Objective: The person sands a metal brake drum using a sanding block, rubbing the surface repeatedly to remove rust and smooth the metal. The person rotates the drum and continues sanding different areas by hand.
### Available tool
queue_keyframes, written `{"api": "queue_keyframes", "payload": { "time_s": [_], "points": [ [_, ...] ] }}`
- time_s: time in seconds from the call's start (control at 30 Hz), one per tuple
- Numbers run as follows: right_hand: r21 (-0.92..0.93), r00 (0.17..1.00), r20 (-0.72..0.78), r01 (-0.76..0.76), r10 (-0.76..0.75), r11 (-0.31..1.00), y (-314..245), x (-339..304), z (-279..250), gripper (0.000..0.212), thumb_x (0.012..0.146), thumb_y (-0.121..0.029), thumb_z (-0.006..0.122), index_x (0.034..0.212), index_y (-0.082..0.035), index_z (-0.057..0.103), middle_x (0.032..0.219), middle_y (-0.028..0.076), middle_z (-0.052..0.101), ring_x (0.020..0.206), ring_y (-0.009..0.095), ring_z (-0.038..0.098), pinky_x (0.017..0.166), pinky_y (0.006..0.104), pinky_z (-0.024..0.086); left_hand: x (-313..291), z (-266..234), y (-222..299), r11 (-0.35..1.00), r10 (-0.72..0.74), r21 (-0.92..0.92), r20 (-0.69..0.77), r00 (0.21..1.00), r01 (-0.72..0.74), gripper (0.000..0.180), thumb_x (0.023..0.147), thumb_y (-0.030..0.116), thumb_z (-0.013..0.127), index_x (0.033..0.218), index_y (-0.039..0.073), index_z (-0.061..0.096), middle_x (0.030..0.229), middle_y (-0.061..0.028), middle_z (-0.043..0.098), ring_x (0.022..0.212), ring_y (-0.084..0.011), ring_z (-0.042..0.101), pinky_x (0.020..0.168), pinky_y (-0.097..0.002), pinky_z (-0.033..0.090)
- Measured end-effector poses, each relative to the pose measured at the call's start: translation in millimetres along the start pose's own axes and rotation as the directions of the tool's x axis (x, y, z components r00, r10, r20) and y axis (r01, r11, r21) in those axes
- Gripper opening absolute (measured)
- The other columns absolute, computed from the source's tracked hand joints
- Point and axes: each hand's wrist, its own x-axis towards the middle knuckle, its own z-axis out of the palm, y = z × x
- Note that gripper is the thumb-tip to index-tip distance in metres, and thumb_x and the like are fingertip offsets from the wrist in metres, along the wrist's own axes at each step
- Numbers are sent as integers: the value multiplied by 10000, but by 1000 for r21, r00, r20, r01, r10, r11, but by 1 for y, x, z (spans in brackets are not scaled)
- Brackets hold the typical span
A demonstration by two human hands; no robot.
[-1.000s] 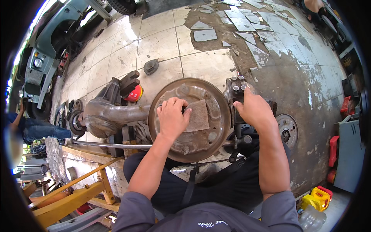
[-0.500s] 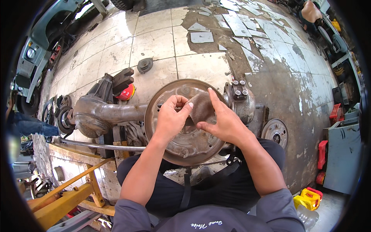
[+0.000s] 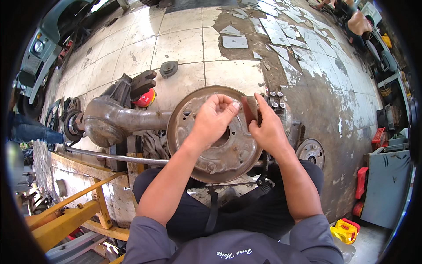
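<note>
A round, rusty drum-brake backing plate (image 3: 187, 143) sits before me on the end of a greasy axle housing (image 3: 145, 121). My right hand (image 3: 270, 130) is above the plate's right side, with a folded brown sheet of sandpaper (image 3: 251, 109) between thumb and fingers. One face of the sheet looks reddish. Just left of it, over the plate's centre hole, my left hand (image 3: 213, 116) has its fingers curled in against the thumb. Nothing shows in that pinch, and a small gap seems to separate it from the sheet.
A hub with bolts (image 3: 276, 101) is beyond my right hand. A round flange (image 3: 311, 152) lies on the floor by my right knee. A metal bar (image 3: 118, 157) and a yellow frame (image 3: 72, 220) are at left. Another person (image 3: 359, 24) is far right.
My left hand has come off the sandpaper and moved a little up and right. My right hand has shifted right with the sheet, which is now folded narrower and turned edge-on.
</note>
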Motion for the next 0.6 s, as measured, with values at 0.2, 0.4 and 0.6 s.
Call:
{"api": "queue_keyframes", "payload": {
  "time_s": [0.2, 0.4, 0.6],
  "points": [
    [-345, 998, 39, -37, 54, 938, 18, 3, 8, 591, 841, -42, 594, 1419, 29, 499, 1164, 276, 617, 1081, 451, 621, 957, 508, 505, 3, -33, 42, 986, 90, 149, -76, 993, -78, 261, 1024, 229, 685, 1189, 46, 599, 1027, 4, 674, 945, -74, 641, 813, -238, 510],
    [-434, 995, 72, -26, 64, 901, 3, -1, 19, 545, 891, -169, 678, 1408, -59, 548, 1151, 234, 633, 1071, 422, 634, 925, 504, 517, -3, -51, 48, 963, 202, 208, -119, 972, -174, 271, 1013, 190, 670, 1169, -19, 596, 991, -33, 649, 876, -88, 608, 746, -253, 515],
    [-318, 987, -95, -150, 126, 936, 24, 10, 23, 415, 920, -241, 718, 1270, -29, 646, 1109, 217, 689, 1039, 404, 668, 890, 476, 524, -6, -50, 73, 926, 337, 235, -170, 926, -294, 351, 981, 194, 682, 1206, -62, 599, 1054, -120, 689, 946, -172, 674, 799, -302, 553]
  ]
}}
